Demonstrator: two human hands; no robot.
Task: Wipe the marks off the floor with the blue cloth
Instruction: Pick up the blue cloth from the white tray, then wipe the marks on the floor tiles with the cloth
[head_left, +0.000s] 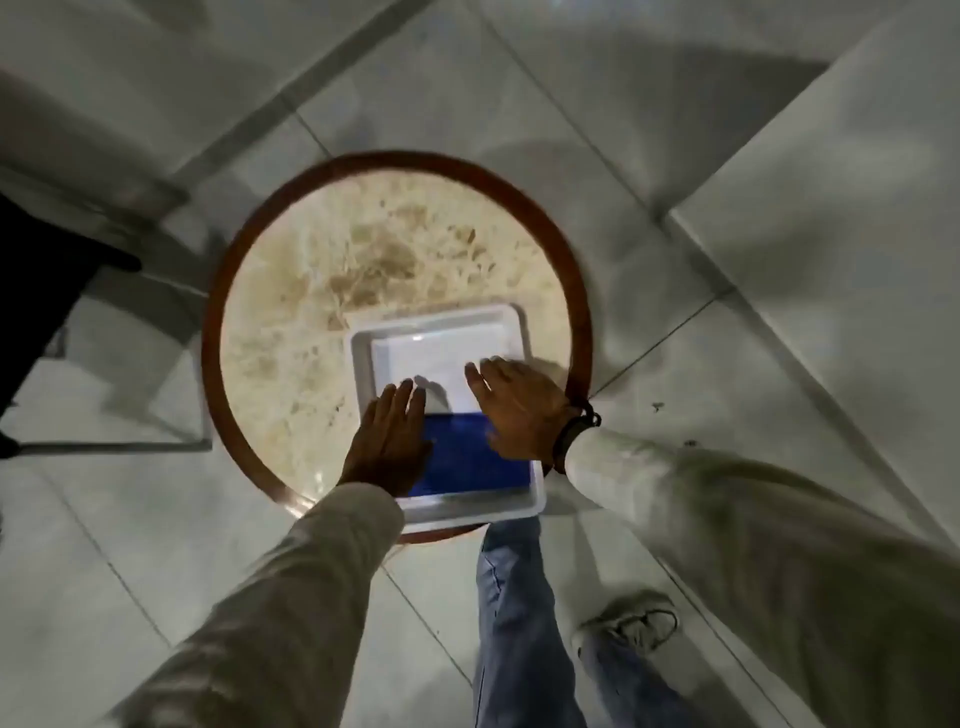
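A blue cloth (465, 460) lies flat in the near half of a white tray (439, 317), which stands on a round marble-topped table (311, 322) with a brown rim. My left hand (387, 441) hovers palm down over the tray's left edge, fingers together and stretched out, covering the cloth's left side. My right hand (519, 405) is spread over the cloth's upper right corner, fingers extended. Neither hand grips the cloth. Small dark marks (657, 406) dot the pale floor tile to the right of the table.
A clear glass or acrylic stand (130, 364) sits on the floor left of the table. Something dark (47, 291) juts in at the left edge. My jeans leg (519, 623) and shoe (631, 621) are below the table. A raised pale step (831, 234) runs along the right.
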